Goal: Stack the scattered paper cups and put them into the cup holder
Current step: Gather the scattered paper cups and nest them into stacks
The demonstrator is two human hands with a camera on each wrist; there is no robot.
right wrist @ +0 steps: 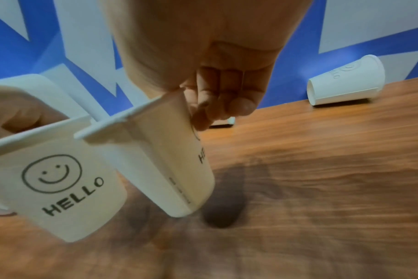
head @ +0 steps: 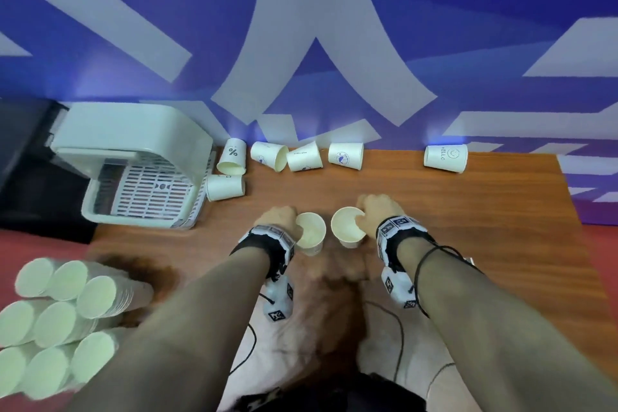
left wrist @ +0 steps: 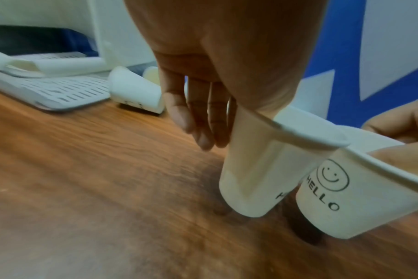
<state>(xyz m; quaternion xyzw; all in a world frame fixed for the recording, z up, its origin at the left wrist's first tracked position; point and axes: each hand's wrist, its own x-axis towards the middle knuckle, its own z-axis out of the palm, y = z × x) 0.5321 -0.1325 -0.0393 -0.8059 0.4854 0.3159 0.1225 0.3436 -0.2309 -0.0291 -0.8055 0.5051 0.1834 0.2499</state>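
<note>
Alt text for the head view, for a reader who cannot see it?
Each hand holds an upright paper cup by its rim over a wooden table: left hand, right hand. Six more cups lie tipped along the far edge beside a white cup holder.

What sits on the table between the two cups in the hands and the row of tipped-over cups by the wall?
Nothing: in the head view, only bare wooden table separates the held cups from the tipped-over cups.

White paper cups with my black smiley and HELLO print, one cup marked %, wood-grain brown table, blue-and-white wall, white slatted holder.
</note>
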